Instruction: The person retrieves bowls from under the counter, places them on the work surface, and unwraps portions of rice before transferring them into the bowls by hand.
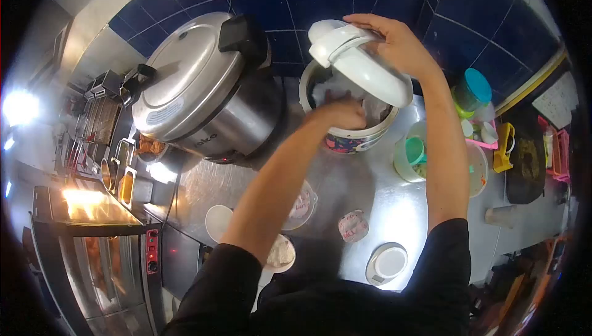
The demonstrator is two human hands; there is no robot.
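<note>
My right hand [391, 43] grips the white lid [364, 68] of a round insulated pot and holds it tilted above the opening. The pot [351, 143] has a pale rim and a colourful patterned band, and translucent plastic [376, 109] lines its inside. My left hand [342, 113] reaches down into the pot, against the plastic. Its fingers are mostly hidden, so whether they hold anything does not show. Below the pot, a wrapped pinkish packet with red writing [353, 225] lies on the steel counter, and a similar one [301, 203] is partly behind my left forearm.
A large steel cooker [203, 89] stands left of the pot. To the right are a tub with a green cup [414, 150] and a teal-lidded container [475, 86]. A white kitchen scale [388, 263] sits near me. A lit glass-fronted warmer [92, 262] is at lower left.
</note>
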